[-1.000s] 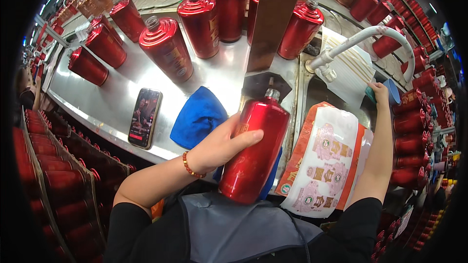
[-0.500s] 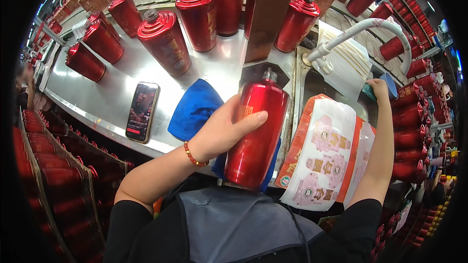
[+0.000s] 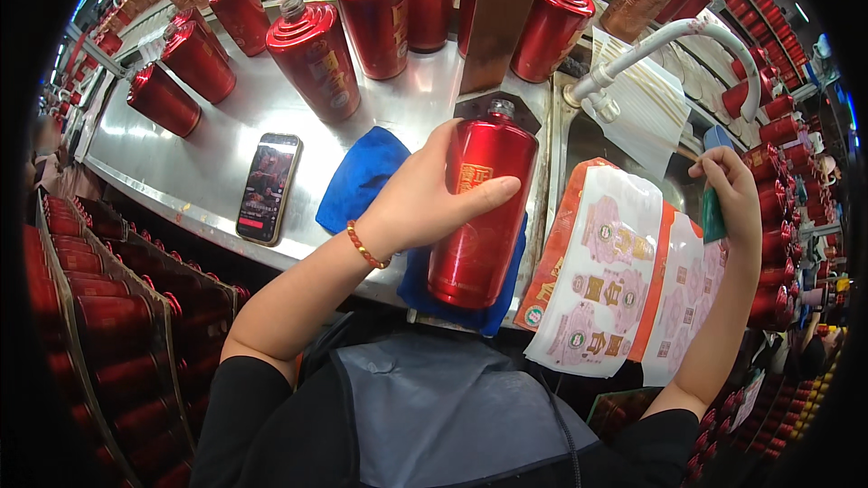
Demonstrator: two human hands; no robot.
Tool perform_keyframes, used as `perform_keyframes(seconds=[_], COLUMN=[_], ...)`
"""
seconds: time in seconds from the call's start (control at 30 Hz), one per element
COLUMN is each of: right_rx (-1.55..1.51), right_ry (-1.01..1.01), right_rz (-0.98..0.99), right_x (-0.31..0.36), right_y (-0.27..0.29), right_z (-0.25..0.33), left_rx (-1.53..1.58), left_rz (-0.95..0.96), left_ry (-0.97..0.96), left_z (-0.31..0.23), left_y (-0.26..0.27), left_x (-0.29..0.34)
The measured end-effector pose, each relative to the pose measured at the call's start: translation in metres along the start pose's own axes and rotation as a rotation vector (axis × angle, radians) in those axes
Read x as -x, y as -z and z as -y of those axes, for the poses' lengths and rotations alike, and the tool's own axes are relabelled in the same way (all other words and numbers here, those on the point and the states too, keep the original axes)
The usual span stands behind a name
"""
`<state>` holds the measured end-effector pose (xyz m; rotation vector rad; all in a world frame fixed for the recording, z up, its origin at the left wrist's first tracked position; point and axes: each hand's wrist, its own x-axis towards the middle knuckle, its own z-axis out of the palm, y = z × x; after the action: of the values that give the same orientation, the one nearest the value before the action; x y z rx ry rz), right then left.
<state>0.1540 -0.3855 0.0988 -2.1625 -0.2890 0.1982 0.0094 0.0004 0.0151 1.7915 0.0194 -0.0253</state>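
My left hand [image 3: 411, 194] is wrapped round a glossy red glass bottle [image 3: 479, 258] with gold print and a clear, uncapped neck. The bottle leans slightly and rests on a folded blue cloth [image 3: 418, 285] at the table's near edge. Off to the right, my right hand [image 3: 731, 185] pinches a small flat green scraper [image 3: 712, 217], its blade pointing down over the decal sheets. White decal sheets [image 3: 597, 271] with pink and gold motifs lie on an orange printed sheet [image 3: 559, 239], between the bottle and my right forearm.
A phone [image 3: 268, 190] and a second blue cloth [image 3: 366, 176] lie on the metal table [image 3: 136, 172]. Several red bottles [image 3: 316, 59] stand behind. A brown post [image 3: 506, 18] rises ahead. A white curved faucet [image 3: 669, 32] arches over the sink at right. Bottle racks [image 3: 99, 307] flank the left.
My right hand has drawn back from beside the sink toward me, bringing the green scraper over the decal sheets. The bottle in my left hand has shifted slightly away from me.
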Motion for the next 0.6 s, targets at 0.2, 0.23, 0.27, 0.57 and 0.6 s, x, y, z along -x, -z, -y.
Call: perform_keyframes(seconds=[0.2,0.23,0.27,0.57,0.6], right_rx=[-0.071,-0.074,-0.059,-0.097,-0.084], right_ry=[0.124,0.125,0.107,0.258,0.269], right_rz=[0.148,0.16,0.176,0.173,0.156], right_x=[0.057,0.068,0.075,0.117,0.121], right_y=[-0.04,-0.046,-0.05,-0.089,-0.094], right_z=[0.065,0.08,0.093,0.137,0.14], left_rx=[-0.096,-0.132,-0.17,-0.437,-0.631], left_rz=[0.055,0.07,0.074,-0.18,-0.265], left_ry=[0.021,0.012,0.007,-0.224,-0.333], left_z=[-0.002,-0.011,-0.016,-0.006,-0.005], left_y=[0.005,0.004,0.005,0.006,0.01], left_x=[-0.012,-0.014,-0.013,0.013,0.027])
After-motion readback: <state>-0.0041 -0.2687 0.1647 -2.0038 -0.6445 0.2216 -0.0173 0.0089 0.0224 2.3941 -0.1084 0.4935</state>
